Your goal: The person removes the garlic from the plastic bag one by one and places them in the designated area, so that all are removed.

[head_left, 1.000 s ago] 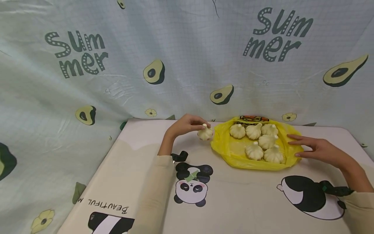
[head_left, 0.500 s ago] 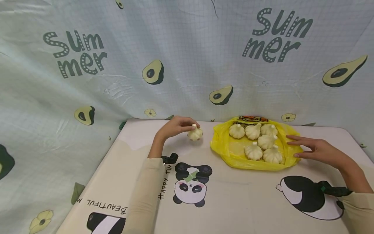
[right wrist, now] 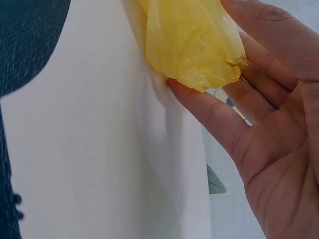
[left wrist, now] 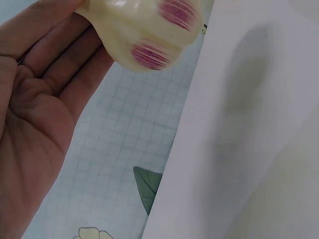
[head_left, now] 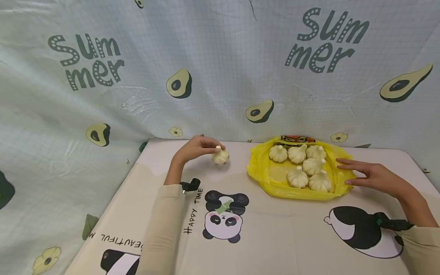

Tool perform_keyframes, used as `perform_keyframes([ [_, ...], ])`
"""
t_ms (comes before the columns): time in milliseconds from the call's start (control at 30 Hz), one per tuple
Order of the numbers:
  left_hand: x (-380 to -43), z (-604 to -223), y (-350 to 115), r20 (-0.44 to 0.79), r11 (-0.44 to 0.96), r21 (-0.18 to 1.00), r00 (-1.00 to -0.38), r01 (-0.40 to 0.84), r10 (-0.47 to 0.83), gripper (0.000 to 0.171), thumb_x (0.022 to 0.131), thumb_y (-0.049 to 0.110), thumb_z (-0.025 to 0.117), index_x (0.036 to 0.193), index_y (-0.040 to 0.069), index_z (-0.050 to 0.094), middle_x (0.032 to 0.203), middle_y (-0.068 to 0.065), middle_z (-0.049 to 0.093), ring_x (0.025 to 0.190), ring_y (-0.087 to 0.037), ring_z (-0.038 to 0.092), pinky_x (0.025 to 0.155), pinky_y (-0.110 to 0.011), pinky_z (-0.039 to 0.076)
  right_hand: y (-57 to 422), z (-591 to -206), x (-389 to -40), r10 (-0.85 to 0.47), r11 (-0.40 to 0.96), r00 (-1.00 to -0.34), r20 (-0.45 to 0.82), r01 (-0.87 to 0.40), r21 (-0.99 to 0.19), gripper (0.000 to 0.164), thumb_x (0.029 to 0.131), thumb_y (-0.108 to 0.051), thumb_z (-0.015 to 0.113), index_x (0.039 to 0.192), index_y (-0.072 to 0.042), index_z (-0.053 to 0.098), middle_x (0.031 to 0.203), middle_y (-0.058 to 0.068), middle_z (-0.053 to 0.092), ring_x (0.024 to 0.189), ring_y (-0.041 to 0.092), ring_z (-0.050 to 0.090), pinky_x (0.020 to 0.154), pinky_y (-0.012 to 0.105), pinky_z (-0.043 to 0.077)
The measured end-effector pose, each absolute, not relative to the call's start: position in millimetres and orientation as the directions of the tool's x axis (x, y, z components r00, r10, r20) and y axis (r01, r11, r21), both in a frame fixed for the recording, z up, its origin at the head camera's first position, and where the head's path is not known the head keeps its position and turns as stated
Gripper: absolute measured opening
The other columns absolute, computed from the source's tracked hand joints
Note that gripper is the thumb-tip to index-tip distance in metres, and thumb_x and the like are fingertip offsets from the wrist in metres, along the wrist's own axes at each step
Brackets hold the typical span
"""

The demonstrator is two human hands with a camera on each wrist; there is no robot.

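My left hand (head_left: 196, 149) pinches a garlic bulb (head_left: 220, 156) by its neck, left of the yellow plastic bag (head_left: 264, 179). In the left wrist view the bulb (left wrist: 144, 30) is cream with purple streaks, its neck between thumb and fingers. Several more garlic bulbs (head_left: 313, 166) sit in the bag, whose rim is rolled open. At the bag's right side my right hand (head_left: 378, 177) rests its spread fingers. Up close in the right wrist view, fingertips (right wrist: 187, 92) lie along the crumpled edge of the yellow plastic (right wrist: 194, 45).
A pale tablecloth (head_left: 268, 236) with panda prints covers the table. Behind and to the left hangs a light curtain (head_left: 220, 68) printed with avocados and lettering, meeting the table's back edge. Dark straps (head_left: 393, 222) circle the wrists.
My left hand has moved left with the garlic bulb, away from the bag. The right hand stays at the bag's right side, and the bulbs in the bag keep their places.
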State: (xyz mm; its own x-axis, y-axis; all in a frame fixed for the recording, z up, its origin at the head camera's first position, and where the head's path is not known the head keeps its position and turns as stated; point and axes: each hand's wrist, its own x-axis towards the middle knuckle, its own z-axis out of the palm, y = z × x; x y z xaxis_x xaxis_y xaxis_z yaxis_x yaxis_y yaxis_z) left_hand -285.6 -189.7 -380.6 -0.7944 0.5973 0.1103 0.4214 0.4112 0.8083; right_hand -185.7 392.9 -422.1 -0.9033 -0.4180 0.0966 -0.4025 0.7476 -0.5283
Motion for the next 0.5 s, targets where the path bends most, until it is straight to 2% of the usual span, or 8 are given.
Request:
perform_keyframes([
  [167,-285.1,-380.2,-200.4,0.108,0.395,0.835,-0.819,0.382,0.563,0.02,0.096,0.017,0.072,0.114,0.012,0.079,0.116,-0.002,0.076,0.114,-0.016,0.066,0.094,-0.03,0.052,391.5,-422.1,-186.5,-0.417,0.764,-0.904,0.096,-0.406,-0.501,0.044,0.088,-0.024,0.082,0.13,-0.015,0.072,0.134,-0.048,0.033,0.117,-0.034,0.022,0.08,0.01,0.043],
  [500,-281.4,-387.4,-218.2,0.108,0.385,0.843,-0.819,0.376,0.563,0.021,0.098,0.015,0.07,0.116,0.009,0.078,0.116,-0.005,0.075,0.111,-0.015,0.066,0.091,-0.026,0.053,393.1,-421.5,-187.3,-0.405,0.774,-0.911,0.08,-0.388,-0.5,0.045,0.087,-0.026,0.082,0.13,-0.016,0.072,0.133,-0.048,0.034,0.116,-0.034,0.02,0.08,0.007,0.04],
])
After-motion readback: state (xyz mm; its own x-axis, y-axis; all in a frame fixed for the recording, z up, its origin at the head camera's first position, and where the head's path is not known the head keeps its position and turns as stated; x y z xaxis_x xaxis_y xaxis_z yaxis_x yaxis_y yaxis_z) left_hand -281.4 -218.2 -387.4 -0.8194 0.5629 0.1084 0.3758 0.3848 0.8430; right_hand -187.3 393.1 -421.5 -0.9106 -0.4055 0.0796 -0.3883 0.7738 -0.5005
